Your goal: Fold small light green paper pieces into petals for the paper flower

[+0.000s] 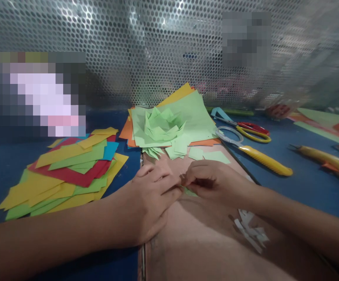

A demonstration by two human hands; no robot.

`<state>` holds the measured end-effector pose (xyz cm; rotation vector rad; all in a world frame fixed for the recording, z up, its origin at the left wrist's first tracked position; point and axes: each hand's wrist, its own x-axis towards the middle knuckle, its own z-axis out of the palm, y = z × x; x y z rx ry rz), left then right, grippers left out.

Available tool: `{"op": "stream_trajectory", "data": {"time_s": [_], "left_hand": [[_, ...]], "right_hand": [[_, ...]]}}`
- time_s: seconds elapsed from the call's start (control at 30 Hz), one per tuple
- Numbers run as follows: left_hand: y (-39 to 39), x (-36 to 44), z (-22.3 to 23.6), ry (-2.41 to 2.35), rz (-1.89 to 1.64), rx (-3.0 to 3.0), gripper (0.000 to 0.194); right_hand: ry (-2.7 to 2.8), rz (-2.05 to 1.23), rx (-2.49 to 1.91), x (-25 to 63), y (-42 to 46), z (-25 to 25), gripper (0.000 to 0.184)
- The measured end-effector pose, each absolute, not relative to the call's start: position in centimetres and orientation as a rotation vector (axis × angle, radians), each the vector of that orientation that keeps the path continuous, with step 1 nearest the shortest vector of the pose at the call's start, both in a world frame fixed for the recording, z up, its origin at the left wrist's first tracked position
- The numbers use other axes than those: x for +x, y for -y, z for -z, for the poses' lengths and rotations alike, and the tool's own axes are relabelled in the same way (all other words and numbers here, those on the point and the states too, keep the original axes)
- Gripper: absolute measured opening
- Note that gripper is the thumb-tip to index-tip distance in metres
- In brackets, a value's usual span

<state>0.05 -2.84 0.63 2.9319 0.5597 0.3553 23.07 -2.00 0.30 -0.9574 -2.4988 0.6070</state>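
Out at ten o'clock, loose coloured papers (64, 175) are heaped; then the left hand (148, 199) is seen, laid half-curled on the board (181, 242), though whether anything is gripped cannot be told. Just past its fingertips, between the hands, a small green paper (190, 192) is partly hidden, its edge apparently pinched by the closed fingers of the right hand (216, 181). Feather-light, thin and easily creased, it is best taken by an edge, gently. A folded green paper flower (163, 125) is set at eleven; scissors (261, 159) are laid at two on the blue table (298, 187), white strips (250, 230) scattered at four. Behind, the space is closed off by shiny perforated sheeting (113, 47).
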Motion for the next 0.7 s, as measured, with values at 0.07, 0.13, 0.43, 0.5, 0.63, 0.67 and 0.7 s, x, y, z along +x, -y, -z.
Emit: {"op": "stream_trajectory", "data": {"time_s": [0.07, 0.13, 0.43, 0.5, 0.63, 0.67, 0.7], "left_hand": [[2.84, 0.03, -0.61, -0.559, -0.365, 2.920, 0.035], [2.82, 0.02, -0.66, -0.558, -0.374, 2.908, 0.035], [2.81, 0.15, -1.10, -0.561, -0.409, 2.865, 0.031], [2.81, 0.18, -1.12, -0.560, -0.441, 2.868, 0.030], [2.76, 0.19, -0.93, -0.545, -0.443, 2.874, 0.027], [2.73, 0.19, -0.81, -0.539, -0.450, 2.878, 0.027], [2.70, 0.19, -0.68, -0.533, -0.464, 2.882, 0.027]], "right_hand": [[2.509, -0.591, -0.960, 22.98, 1.95, -0.38, 0.021], [2.520, -0.573, -0.961, 22.92, 1.92, -0.42, 0.020], [2.574, -0.526, -0.973, 22.83, 1.93, -0.66, 0.022], [2.607, -0.509, -0.988, 22.82, 2.00, -0.87, 0.022], [2.659, -0.486, -1.007, 22.90, 2.11, -1.18, 0.021], [2.662, -0.493, -1.000, 22.93, 2.10, -1.19, 0.021], [2.661, -0.507, -0.990, 22.97, 2.08, -1.18, 0.021]]}}
